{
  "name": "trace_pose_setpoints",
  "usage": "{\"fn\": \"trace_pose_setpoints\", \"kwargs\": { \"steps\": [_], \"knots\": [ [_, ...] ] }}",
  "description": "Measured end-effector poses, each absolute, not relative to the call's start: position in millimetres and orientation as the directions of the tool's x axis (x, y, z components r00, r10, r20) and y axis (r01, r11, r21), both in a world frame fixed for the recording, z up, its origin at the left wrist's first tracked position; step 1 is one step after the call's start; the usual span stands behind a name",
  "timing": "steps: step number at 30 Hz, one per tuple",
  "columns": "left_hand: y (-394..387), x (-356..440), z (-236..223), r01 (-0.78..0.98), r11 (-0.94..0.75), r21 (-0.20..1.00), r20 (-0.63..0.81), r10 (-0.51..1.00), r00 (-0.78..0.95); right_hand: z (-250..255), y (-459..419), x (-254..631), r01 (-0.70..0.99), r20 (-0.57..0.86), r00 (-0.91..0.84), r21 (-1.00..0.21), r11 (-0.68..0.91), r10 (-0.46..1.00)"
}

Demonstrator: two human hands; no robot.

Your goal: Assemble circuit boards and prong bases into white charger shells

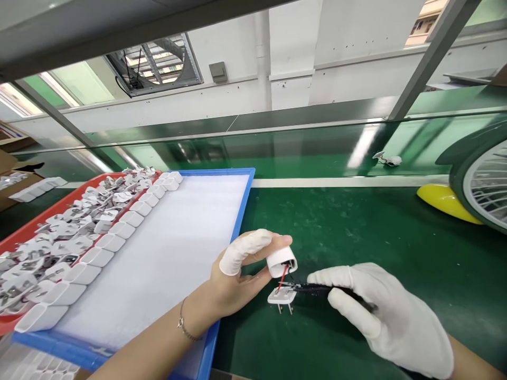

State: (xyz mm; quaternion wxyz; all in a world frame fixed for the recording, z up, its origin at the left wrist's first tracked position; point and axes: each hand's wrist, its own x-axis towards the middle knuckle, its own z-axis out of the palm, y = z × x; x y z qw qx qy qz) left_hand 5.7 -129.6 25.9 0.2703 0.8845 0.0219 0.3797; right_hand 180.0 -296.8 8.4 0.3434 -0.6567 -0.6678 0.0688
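Note:
Between the thumb and fingers of my left hand [241, 269] is a white plastic charger housing [282, 262], its open end turned toward me. One finger of that hand wears a white cover. A red wire [282, 278] and a dark one run from the housing down to a white plug cap [282, 296], whose metal prongs point downward. My right hand [380, 311], in a white glove, grips black tweezers [317, 288]. Their tips are at the wires just above the cap; whether they pinch a wire I cannot tell.
On the left, a blue tray [247, 195] has a row of white housings [111, 242] along its edge. Beside it, a red bin [51, 208] holds many plug caps with wires. A fan [487, 174] with a yellow base stands at right, near a loose wired part [390, 159].

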Motion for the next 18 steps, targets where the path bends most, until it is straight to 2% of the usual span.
{"fn": "trace_pose_setpoints", "kwargs": {
  "steps": [5,13,18],
  "knots": [
    [-129.6,5.7,22.7,-0.203,-0.839,0.505,0.695,0.256,0.672,7.7,-296.6,182.2,0.834,0.363,0.088,-0.537,0.131,0.928],
    [-131.6,6.0,27.3,-0.107,-0.844,0.526,0.622,0.295,0.725,7.3,-294.7,183.0,0.833,0.366,0.097,-0.539,0.126,0.925],
    [-130.7,5.9,26.2,-0.154,-0.866,0.475,0.659,0.234,0.715,5.3,-293.2,184.3,0.84,0.352,0.097,-0.531,0.113,0.931]
  ]
}}
